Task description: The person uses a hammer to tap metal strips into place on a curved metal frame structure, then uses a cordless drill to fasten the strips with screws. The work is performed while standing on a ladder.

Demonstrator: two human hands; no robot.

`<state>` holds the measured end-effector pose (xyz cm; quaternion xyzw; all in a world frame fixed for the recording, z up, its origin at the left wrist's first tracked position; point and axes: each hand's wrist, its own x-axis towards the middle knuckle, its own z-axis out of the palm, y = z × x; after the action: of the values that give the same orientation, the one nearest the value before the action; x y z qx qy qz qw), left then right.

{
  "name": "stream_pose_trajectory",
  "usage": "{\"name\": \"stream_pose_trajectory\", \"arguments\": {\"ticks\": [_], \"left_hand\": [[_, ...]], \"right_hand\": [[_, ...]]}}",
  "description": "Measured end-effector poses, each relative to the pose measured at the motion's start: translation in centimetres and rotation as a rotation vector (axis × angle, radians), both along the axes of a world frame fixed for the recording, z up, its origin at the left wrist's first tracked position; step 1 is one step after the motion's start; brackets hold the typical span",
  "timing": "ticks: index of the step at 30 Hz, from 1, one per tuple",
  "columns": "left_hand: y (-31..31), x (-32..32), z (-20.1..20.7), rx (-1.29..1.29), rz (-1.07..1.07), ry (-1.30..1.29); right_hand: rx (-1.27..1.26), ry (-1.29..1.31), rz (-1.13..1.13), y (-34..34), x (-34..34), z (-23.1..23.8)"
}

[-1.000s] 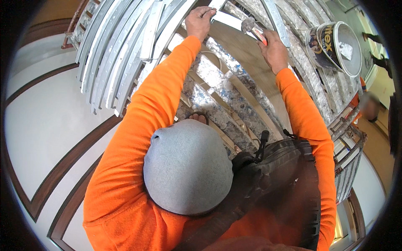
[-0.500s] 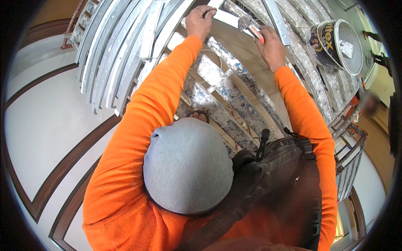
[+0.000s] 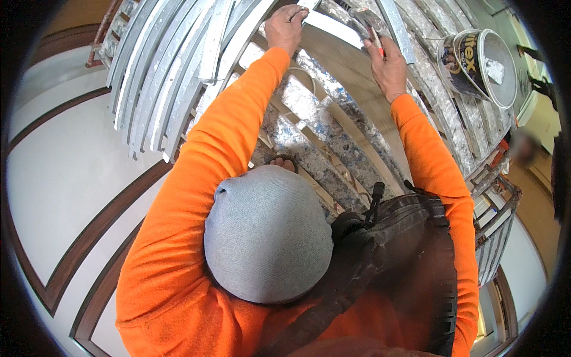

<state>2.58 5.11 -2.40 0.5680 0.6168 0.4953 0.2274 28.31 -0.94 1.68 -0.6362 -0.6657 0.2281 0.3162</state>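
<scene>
My right hand [image 3: 389, 64] is closed around the handle of a hammer [image 3: 372, 34], dark-headed with an orange-red grip, its head pointing away from me. Up at the far edge, my left hand [image 3: 285, 28] pinches with thumb and fingers together; what sits between the fingertips is too small to make out. A bright white metal strip [image 3: 334, 27] runs from near the left fingertips toward the hammer. Below both hands lie paint-spattered planks [image 3: 309, 122] with gaps between them.
Long grey metal channels [image 3: 156, 77] are stacked at the left. Another grey channel [image 3: 395, 28] lies beyond my right hand. A black-and-white paint bucket [image 3: 476, 68] rests on the boards at the right. A black bag [image 3: 392, 256] hangs at my side. Another person [image 3: 526, 147] shows at the far right.
The hammer has swung in my right hand, its head shifting right and away from me. My left hand has barely moved and keeps its pinch.
</scene>
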Motion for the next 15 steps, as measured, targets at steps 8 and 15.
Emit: {"name": "stream_pose_trajectory", "arguments": {"ticks": [8, 15], "left_hand": [[-0.1, 0.2, 0.4, 0.028, -0.019, 0.136], [0.0, 0.3, 0.5, 0.075, -0.070, 0.244]], "right_hand": [[-0.036, 0.068, -0.001, -0.1, -0.8, -0.1], [-0.043, 0.150, 0.078, 0.9, -4.7, 3.4]]}}
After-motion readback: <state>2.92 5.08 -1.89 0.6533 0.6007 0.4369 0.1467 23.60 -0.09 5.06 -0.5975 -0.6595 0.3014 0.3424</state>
